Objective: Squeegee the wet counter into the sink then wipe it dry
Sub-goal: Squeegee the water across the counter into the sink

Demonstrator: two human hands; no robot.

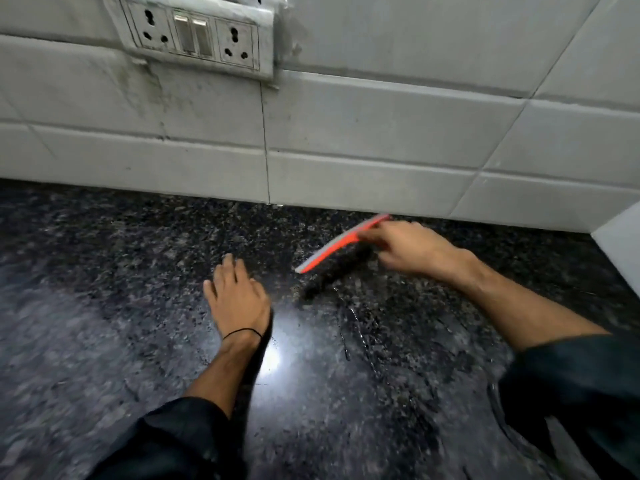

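- Head view: the right hand [412,249] is closing its fingers around the orange squeegee [341,244], holding it tilted near the foot of the tiled wall [346,140]. Whether the blade is touching the counter [104,306] is hard to tell through the blur.
- The left hand [239,296] is lying flat on the counter, fingers spread and holding nothing, further from the wall than the squeegee.
- Risk: if the blade is riding tilted or lifted, it is likely leaving streaks of water behind.
- Risk: the left hand is sitting near the blade's free end, so a stroke away from the wall could be pushing water against it.
- The socket panel [197,36] is sitting high on the wall; flung water could be reaching it.
- The sink is not showing, so the stroke direction is uncertain.
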